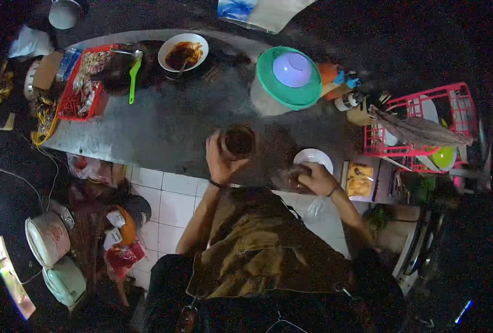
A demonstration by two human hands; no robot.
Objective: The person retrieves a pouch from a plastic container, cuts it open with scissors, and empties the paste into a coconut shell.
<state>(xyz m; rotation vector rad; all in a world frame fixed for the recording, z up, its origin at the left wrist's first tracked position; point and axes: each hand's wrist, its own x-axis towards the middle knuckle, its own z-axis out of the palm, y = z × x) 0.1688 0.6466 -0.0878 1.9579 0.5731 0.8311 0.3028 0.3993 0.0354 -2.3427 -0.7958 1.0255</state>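
My left hand [221, 162] is wrapped round the side of a dark round jar [239, 140] above the front part of the counter. To the right, my right hand [317, 178] is closed on a dark, blurred object [291, 178] that I cannot make out, near the counter's front edge. Just behind that hand sits a small white bowl [314, 159]. Further back on the counter stands a white bowl of reddish-brown paste [202, 43] with a spoon in it.
A green-lidded bucket [267, 89] with a purple bowl stands at the back. On the right are a pink dish rack [374, 145] and a tray of yellow food [359, 180]. A red basket [63, 109] and green spoon [133, 83] lie left.
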